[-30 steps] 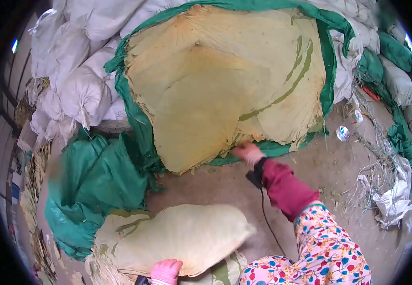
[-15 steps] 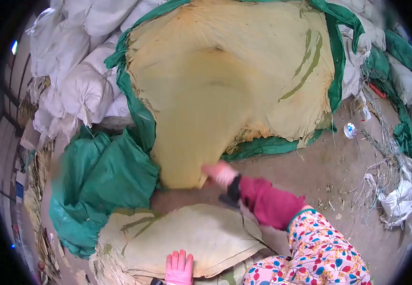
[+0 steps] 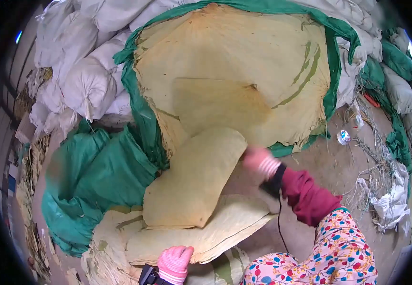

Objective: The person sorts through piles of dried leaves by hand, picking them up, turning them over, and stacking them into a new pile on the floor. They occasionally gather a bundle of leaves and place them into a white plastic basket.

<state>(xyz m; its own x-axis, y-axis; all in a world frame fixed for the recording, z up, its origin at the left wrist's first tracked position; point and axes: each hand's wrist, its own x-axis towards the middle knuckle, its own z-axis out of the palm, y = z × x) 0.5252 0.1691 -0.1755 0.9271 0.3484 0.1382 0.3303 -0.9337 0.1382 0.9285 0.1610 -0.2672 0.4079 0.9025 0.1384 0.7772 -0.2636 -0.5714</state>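
A big heap of dried yellow leaves (image 3: pixel 244 57) lies on a green tarp (image 3: pixel 134 99) ahead. One folded yellow leaf (image 3: pixel 191 183) hangs from the heap's front down onto a smaller stack of leaves (image 3: pixel 215 235) close to me. My right hand (image 3: pixel 258 160), in a pink glove, is blurred and sits right at that leaf's upper right edge; whether it grips the leaf is unclear. My left hand (image 3: pixel 173 263), also gloved in pink, curls its fingers over the near edge of the stack's top leaf. A black band with a cable (image 3: pixel 273 183) sits on my right wrist.
White filled sacks (image 3: pixel 85 80) are piled at the back left and along the right. A crumpled green tarp (image 3: pixel 92 185) lies left of the stack. Straw, string and a white rag (image 3: pixel 389 202) litter the dirt floor at right, with a small can (image 3: pixel 343 137).
My right hand pulled one leaf off the heap toward me, and it now lies across onto the near stack. My left hand went from flat on the stack to curled.
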